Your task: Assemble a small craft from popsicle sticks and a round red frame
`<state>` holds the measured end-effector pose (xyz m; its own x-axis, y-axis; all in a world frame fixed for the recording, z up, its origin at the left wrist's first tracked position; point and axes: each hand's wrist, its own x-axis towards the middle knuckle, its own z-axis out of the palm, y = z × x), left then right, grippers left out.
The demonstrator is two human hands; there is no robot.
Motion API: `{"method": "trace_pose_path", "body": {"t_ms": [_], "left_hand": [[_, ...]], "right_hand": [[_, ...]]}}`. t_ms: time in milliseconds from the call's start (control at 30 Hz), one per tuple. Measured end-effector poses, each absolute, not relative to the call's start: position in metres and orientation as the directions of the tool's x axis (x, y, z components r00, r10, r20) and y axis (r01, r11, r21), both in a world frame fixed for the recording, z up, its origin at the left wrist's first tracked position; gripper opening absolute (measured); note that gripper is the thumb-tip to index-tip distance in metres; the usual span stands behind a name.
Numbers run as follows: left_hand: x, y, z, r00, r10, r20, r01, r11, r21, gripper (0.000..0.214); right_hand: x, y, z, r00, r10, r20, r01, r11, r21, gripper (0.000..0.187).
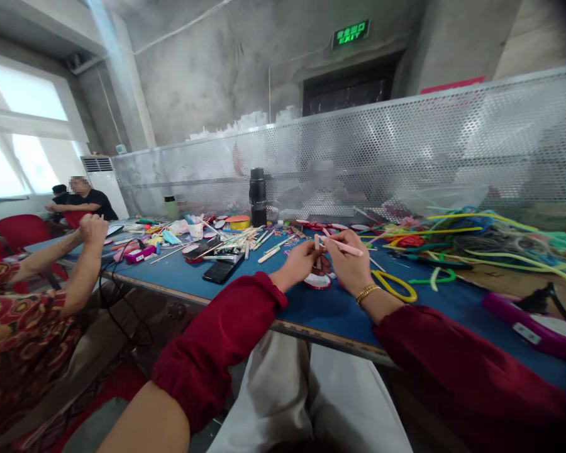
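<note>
My left hand [300,265] is closed, its fingertips pinching a short, pale, flat stick [317,244] that stands upright. Close beside it, my right hand [353,264] grips a slim pink pen-like tool [344,246], its tip pointing toward the stick. Whether tip and stick touch, I cannot tell. Below the fingers, a white round piece with a red rim [317,281] lies on the blue tabletop [287,308]. A yellow loop [396,288] rests just right of my right wrist.
Left of my hands are a black phone [222,269], a pile of pale sticks [243,241] and a black bottle [258,198]. Coloured flexible strands [490,236] and a purple device [532,327] lie right. A co-worker's raised hands [93,229] are at far left.
</note>
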<state>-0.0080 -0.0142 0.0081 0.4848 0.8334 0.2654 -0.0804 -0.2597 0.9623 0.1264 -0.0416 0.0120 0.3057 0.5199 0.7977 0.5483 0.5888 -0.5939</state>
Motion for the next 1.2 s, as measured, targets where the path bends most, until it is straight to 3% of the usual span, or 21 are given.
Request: {"method": "trace_pose_path", "body": {"t_ms": [200,1200], "left_hand": [[-0.0078,-0.0132,0.0071,0.482,0.839,0.253,-0.069,-0.252,0.965,0.02],[-0.0097,-0.0117,0.0065,0.495,0.827,0.268,-0.067,-0.271,0.96,0.023]], "right_hand": [[0.1259,-0.0416,0.0113,0.294,0.568,0.769,0.502,0.593,-0.63,0.013],[0.1274,-0.0413,0.0119,0.336,0.567,0.752,0.521,0.553,-0.65,0.016]]}}
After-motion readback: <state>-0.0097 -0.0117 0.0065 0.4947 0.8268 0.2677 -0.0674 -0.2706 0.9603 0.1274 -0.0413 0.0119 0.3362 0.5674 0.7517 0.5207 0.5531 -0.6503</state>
